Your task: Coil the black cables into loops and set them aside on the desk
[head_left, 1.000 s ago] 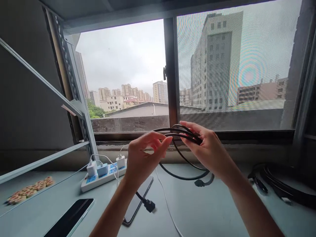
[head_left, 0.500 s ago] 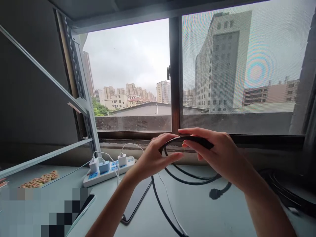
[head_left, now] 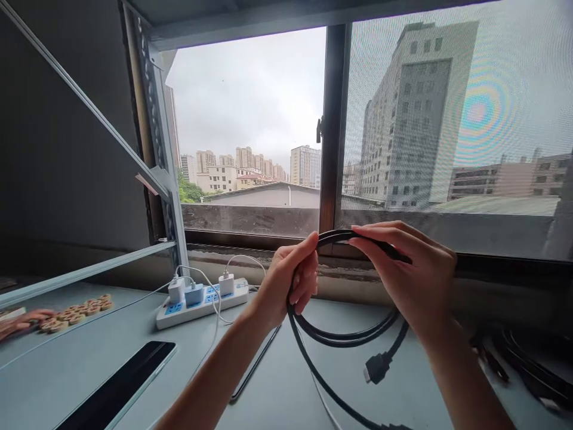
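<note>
A black HDMI cable is coiled in loops between my hands, above the table. My left hand is closed round the left side of the coil, its thumb pressed on top. At the top right of the loops, my right hand pinches the strands between thumb and fingers. One HDMI plug hangs beneath my right hand, its metal end pointing down and left. A second dark end is cut off by the bottom edge of the view.
On the table lie a black phone and a dark flat device partly behind my left arm. A white power strip holds several plugs. More black cables lie right. Another person's hand touches round wooden pieces.
My left hand has closed its thumb and fingers round the coil. My right hand has shifted right, and its thumb now meets the strands. The hanging plug has turned and dropped lower.
</note>
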Demonstrator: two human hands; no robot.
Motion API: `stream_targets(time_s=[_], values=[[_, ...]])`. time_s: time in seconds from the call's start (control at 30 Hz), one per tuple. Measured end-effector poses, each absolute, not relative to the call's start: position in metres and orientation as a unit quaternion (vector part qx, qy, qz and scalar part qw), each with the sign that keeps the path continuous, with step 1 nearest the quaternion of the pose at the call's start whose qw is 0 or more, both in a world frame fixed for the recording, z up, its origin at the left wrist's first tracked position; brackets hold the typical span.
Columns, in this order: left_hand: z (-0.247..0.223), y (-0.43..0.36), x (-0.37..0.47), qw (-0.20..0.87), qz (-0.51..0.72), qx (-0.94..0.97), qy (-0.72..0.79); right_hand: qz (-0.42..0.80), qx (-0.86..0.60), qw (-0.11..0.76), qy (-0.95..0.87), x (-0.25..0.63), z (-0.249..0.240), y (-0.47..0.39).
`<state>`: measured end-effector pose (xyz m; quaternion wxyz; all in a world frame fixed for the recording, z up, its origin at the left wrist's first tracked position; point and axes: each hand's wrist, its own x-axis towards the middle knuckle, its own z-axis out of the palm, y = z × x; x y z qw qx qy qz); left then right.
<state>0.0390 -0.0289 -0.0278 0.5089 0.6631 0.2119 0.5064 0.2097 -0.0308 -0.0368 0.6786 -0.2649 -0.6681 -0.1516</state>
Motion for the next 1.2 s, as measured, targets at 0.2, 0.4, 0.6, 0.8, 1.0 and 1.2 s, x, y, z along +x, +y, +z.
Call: stream_targets(time_s=[0.2,0.4,0.6,0.8,1.0,1.2], values=[[-0.029,-0.027,0.039,0.623,0.450,0.627,0.127,-0.130,-0.290,0.704,-0.635,0.206,-0.036,-0.032],[-0.025,-0.028,0.032,0.578,0.488,0.627,0.185,-0.081,-0.325,0.764,-0.551,0.221,-0.033,-0.029],[-0.017,-0.017,0.014,0.412,0.561,0.665,0.271,0.044,-0.346,0.795,-0.496,0.252,-0.030,-0.021],[-0.007,-0.008,-0.007,0.402,0.655,0.570,0.292,-0.032,-0.349,0.800,-0.487,0.292,-0.035,-0.007],[-0.003,-0.010,-0.009,0.304,0.790,0.478,0.236,-0.082,-0.392,0.787,-0.468,0.315,-0.039,-0.002],[-0.008,-0.015,0.001,0.267,0.784,0.511,0.229,-0.001,-0.399,0.785,-0.474,0.299,-0.035,-0.009]])
